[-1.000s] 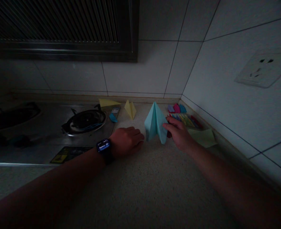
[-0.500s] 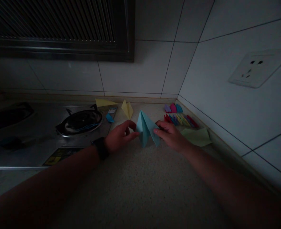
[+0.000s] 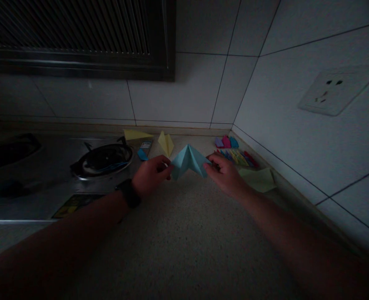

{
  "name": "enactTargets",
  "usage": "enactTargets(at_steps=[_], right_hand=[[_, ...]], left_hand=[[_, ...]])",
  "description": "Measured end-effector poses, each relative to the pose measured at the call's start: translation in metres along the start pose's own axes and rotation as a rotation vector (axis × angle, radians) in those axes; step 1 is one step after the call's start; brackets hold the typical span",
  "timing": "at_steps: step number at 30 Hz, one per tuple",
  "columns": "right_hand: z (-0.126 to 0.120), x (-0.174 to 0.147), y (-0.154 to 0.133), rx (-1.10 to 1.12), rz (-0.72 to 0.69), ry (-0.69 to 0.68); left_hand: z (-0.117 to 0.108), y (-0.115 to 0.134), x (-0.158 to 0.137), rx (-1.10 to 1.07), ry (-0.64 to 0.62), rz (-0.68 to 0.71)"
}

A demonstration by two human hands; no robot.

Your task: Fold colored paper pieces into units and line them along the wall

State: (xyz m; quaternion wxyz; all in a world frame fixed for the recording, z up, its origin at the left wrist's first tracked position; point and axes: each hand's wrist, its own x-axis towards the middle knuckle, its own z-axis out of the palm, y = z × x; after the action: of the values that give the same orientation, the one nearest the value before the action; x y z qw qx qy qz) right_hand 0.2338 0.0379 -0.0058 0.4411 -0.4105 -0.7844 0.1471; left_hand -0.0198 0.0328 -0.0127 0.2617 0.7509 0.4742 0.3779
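Observation:
A light blue folded sheet of paper [image 3: 189, 161] is held between my two hands above the counter, its peak pointing away from me and its two sides spread apart. My left hand [image 3: 153, 173], with a dark watch [image 3: 128, 193] on the wrist, pinches the left edge. The right edge is gripped between the thumb and fingers of my right hand [image 3: 223, 171]. Behind the sheet lies a yellow folded paper plane [image 3: 166, 143]. A pale green sheet [image 3: 257, 179] rests to the right of my right hand.
At left is a gas stove [image 3: 104, 159], under a range hood [image 3: 109, 41]. A yellow folded paper [image 3: 136, 134] and a small blue folded paper [image 3: 142, 154] lie by its right edge. Several colourful folded papers [image 3: 237, 156] sit in the corner, below a wall socket [image 3: 337, 89].
The light blue paper's sides have been pulled wider apart and its lower points have risen. My left hand has moved slightly left and up; my right hand keeps its grip.

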Motion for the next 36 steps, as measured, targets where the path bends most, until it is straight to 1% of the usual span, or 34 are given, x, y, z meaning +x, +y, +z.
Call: enactTargets(at_steps=[4, 7, 9, 12, 14, 16, 19, 21, 25, 29, 36], right_hand=[[0.001, 0.0, 0.003, 0.051, 0.093, -0.014], [0.001, -0.002, 0.004, 0.056, 0.101, -0.03], [0.001, -0.003, 0.003, 0.055, 0.065, -0.041], [0.0, -0.003, 0.002, 0.042, -0.039, -0.064], [0.0, -0.003, 0.002, 0.014, -0.1, -0.087], [0.0, -0.003, 0.003, -0.009, -0.129, -0.099], [0.001, -0.002, 0.004, -0.02, -0.145, -0.073], [0.002, -0.001, 0.004, -0.021, -0.15, -0.053], [0.002, -0.003, 0.001, -0.007, -0.139, -0.049], [0.002, -0.004, -0.001, 0.006, -0.126, -0.057], [0.001, -0.003, 0.0, 0.015, -0.101, -0.019]], left_hand=[[0.0, 0.001, -0.001, -0.028, 0.044, -0.038], [0.0, 0.002, -0.001, -0.049, 0.046, -0.032], [0.0, 0.002, -0.001, -0.074, 0.045, -0.015], [0.001, 0.002, -0.001, -0.113, 0.057, 0.041], [0.001, 0.001, 0.0, -0.143, 0.064, 0.056], [0.0, 0.0, 0.0, -0.202, 0.071, 0.037], [-0.001, 0.0, 0.0, -0.341, 0.082, 0.009], [-0.001, 0.0, 0.0, -0.392, 0.09, 0.002], [-0.001, -0.002, 0.002, -0.33, 0.105, -0.019], [0.0, -0.006, 0.003, -0.268, 0.128, -0.004], [0.0, -0.01, 0.005, -0.328, 0.151, -0.007]])
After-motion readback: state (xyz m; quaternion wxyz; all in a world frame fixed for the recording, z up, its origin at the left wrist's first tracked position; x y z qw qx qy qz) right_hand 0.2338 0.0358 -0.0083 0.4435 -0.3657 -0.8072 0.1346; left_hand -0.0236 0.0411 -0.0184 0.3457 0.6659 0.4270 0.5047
